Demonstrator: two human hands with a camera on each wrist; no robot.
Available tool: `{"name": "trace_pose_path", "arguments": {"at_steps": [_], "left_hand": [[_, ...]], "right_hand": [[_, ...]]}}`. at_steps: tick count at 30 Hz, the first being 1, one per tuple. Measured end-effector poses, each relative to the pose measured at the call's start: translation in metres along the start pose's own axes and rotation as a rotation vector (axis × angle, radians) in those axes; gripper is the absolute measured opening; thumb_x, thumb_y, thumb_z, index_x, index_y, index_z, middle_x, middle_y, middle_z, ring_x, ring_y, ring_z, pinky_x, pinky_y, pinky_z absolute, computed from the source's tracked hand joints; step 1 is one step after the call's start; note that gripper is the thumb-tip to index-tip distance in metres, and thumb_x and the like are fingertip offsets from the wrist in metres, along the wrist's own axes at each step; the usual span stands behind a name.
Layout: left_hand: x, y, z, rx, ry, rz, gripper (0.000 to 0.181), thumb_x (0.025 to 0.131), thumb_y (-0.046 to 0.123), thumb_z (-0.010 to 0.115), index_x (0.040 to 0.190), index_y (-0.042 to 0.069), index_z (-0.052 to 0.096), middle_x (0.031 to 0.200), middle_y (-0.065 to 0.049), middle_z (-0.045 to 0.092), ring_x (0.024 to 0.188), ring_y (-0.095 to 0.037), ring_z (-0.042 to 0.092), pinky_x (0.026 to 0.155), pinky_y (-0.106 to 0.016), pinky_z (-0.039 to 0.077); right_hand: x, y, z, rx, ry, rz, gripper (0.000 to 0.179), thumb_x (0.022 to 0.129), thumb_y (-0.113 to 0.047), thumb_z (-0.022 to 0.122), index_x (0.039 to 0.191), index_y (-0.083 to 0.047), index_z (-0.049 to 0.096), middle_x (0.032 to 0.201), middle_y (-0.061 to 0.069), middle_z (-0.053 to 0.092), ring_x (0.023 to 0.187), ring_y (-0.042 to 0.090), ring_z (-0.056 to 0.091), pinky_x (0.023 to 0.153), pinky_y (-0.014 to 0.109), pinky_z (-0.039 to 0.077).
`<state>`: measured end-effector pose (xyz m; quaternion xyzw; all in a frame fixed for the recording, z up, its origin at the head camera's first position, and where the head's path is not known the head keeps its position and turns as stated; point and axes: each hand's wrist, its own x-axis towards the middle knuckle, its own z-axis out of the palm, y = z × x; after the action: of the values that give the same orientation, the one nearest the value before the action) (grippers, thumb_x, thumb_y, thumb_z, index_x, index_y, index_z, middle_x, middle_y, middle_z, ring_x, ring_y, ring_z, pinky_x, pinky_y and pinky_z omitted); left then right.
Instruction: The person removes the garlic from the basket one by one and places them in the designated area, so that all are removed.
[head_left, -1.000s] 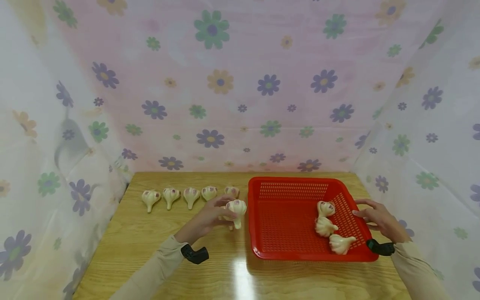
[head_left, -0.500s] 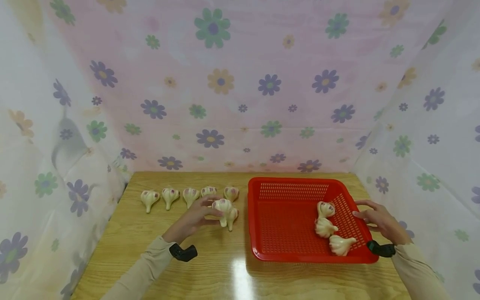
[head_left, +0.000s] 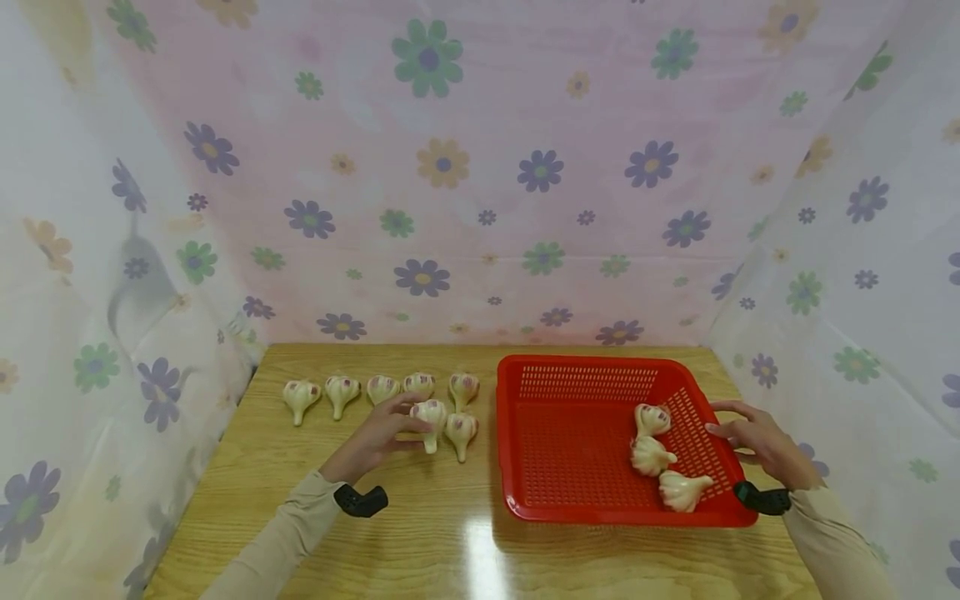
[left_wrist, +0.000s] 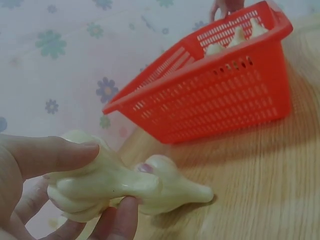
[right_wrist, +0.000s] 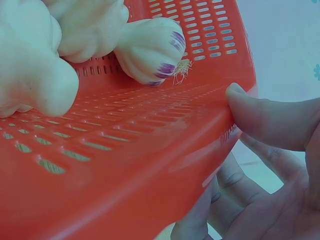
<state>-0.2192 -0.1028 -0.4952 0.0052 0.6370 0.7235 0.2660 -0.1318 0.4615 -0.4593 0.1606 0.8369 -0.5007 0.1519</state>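
My left hand (head_left: 378, 439) pinches a garlic bulb (head_left: 429, 414) between thumb and fingers, its stem pointing toward me. Just right of it, a second garlic bulb (head_left: 461, 427) lies on the table, partly behind the held one in the left wrist view. At the far right, my right hand (head_left: 763, 443) grips the side rim of a red plastic basket (head_left: 504, 467). The right wrist view has the thumb (right_wrist: 270, 120) on the rim and the other fingers under it, outside. Three garlic bulbs lie along the basket's right side, among them one with purple marks (right_wrist: 150, 52).
Behind the left hand, several garlic bulbs form a row along the table's back, from the leftmost bulb (head_left: 301, 398) to one near the basket (head_left: 463, 388). The wooden table (head_left: 390, 542) ends at a flowered curtain (head_left: 480, 167), which also hangs on both sides.
My left hand has moved left, away from the basket, carrying the garlic bulb. The bulb on the table behind it has come into full view. The right hand and basket have stayed put.
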Motion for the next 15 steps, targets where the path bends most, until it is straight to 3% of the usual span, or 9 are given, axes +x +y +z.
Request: {"name": "trace_pose_path", "arguments": {"at_steps": [9, 15], "left_hand": [[0.004, -0.010, -0.011, 0.047, 0.046, -0.023, 0.059, 0.085, 0.004, 0.067, 0.139, 0.004, 0.043, 0.143, -0.019, 0.035, 0.092, -0.026, 0.060, 0.081, -0.046, 0.051], [0.014, -0.027, -0.023, 0.092, 0.110, -0.063, 0.059, 0.081, 0.012, 0.073, 0.134, 0.010, 0.048, 0.131, -0.013, 0.046, 0.087, -0.024, 0.061, 0.079, -0.044, 0.052]], "right_hand": [[0.000, 0.001, 0.001, 0.008, -0.004, 0.002, 0.069, 0.093, -0.029, 0.060, 0.142, 0.004, 0.025, 0.102, 0.007, 0.065, 0.085, 0.023, 0.064, 0.079, 0.044, 0.053], [0.000, 0.000, 0.001, 0.014, -0.004, -0.017, 0.068, 0.093, -0.029, 0.060, 0.142, 0.005, 0.026, 0.101, 0.006, 0.065, 0.085, 0.024, 0.065, 0.079, 0.045, 0.053]]}}
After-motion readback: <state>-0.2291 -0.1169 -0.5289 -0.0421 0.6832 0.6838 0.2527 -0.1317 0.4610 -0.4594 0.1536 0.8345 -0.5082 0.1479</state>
